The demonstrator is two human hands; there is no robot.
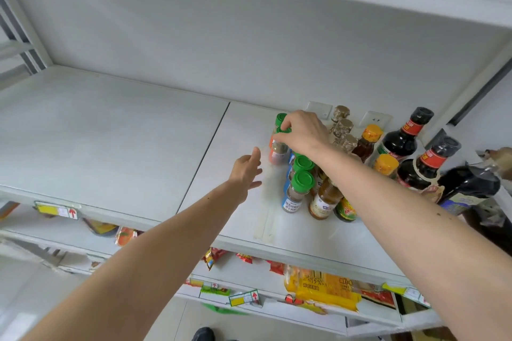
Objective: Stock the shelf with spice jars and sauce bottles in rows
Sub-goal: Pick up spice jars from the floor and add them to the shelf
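Right hand (300,133) grips a green-capped jar (279,147) from above, at the shelf's (110,130) back. Left hand (246,169) open just left of it. Dark sauce bottles (401,138) crowd the jar's right; more green-capped jars (297,191) stand in front.

Pale grey wall (194,22) behind, two white wall sockets (318,109), lower shelf (277,310) with snack packets (321,288)

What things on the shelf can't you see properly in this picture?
Head view only:
- Green-capped jar: right hand covers its cap.
- Jars behind the right forearm: mostly hidden.
- Label on the front spice jar: print too small to read.
- Dark bottle at the right edge: blurred.
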